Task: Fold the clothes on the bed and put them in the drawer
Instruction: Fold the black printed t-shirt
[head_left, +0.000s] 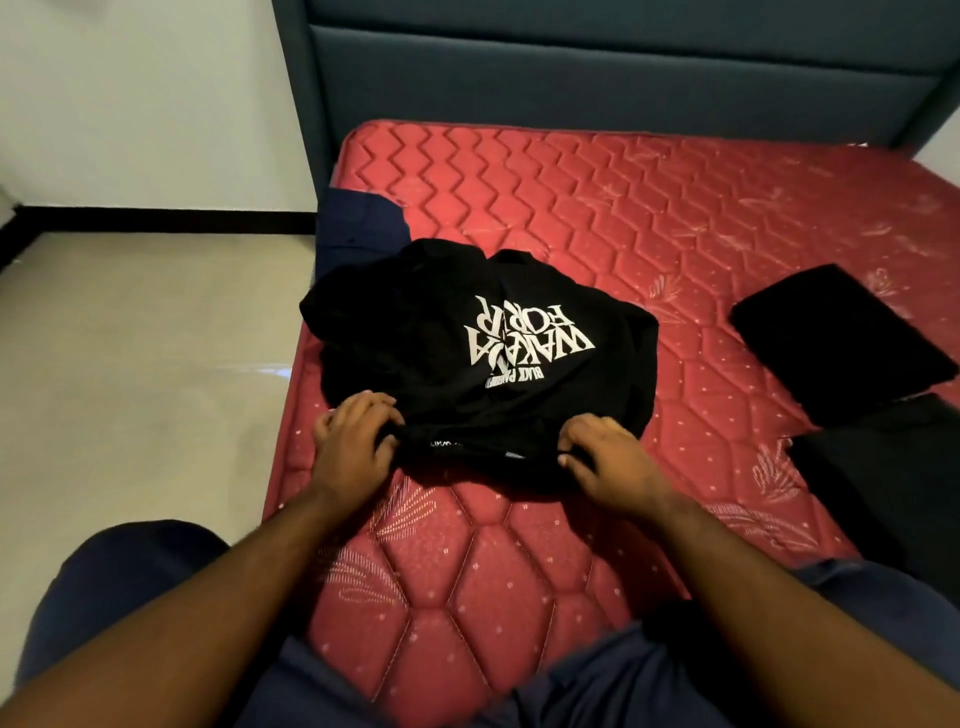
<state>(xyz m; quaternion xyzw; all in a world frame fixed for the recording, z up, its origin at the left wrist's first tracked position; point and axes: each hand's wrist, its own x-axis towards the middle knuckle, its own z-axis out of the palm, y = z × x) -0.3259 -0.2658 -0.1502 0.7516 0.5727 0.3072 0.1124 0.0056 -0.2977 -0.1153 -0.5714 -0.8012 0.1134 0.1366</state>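
While a black T-shirt (467, 353) with white lettering is lying bunched on the red mattress (649, 218), the left hand (353, 441) and the right hand (608, 462) are both pinching its near edge. A folded black garment (841, 338) is sitting well apart to the right, a navy cloth (358, 223) peeking out behind.
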